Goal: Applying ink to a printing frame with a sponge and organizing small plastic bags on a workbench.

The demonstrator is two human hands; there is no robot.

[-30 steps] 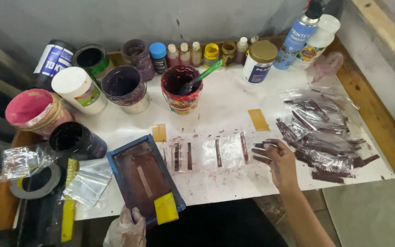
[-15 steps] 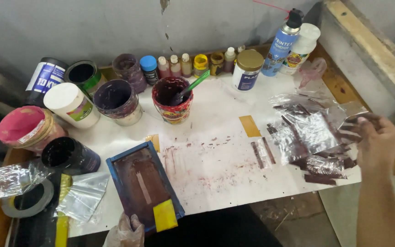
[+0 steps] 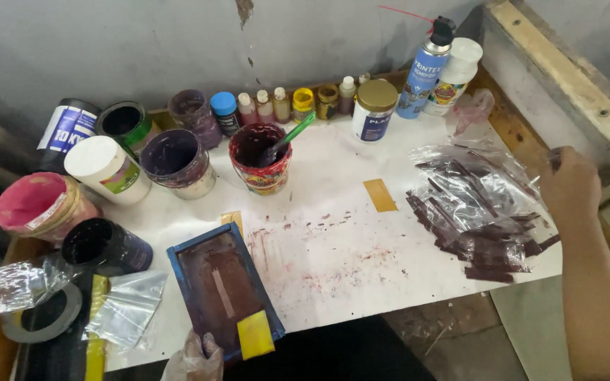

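The left grip (image 3: 193,358), a hand in a thin clear glove at the bottom edge of the view, closes its fingers on the near end of the small blue-framed printing screen (image 3: 222,295), just beside the yellow tape patch (image 3: 255,334) at the frame's corner. The screen lies flat on the white desk (image 3: 333,268), its mesh stained dark maroon with a pale stripe down the middle. The right grip (image 3: 570,185) is bare and hangs at the desk's far right edge, fingers curled loosely; I cannot tell whether it has hold of anything, though it sits right at the edge of the heap of clear plastic packets (image 3: 471,204) streaked with maroon ink.

To the right of the screen the desk shows maroon smears and specks, and a yellow tape strip (image 3: 379,195) lies beyond them. Behind stands the red ink tub (image 3: 259,159) with a green stirrer (image 3: 292,134) leaning in it, a purple-stained tub (image 3: 176,161) to its left, a white-lidded jar (image 3: 106,168), a pink-lidded tub (image 3: 37,206) and a black jar (image 3: 102,245). A row of small bottles (image 3: 284,104) and a blue spray can (image 3: 425,70) line the wall.

By my reading, the step in hand falls between prints: the screen is parked and steadied while the right side deals with finished packets. The next move likely calls for laying a fresh packet flat on the inked patch of desk, then setting the screen squarely over it
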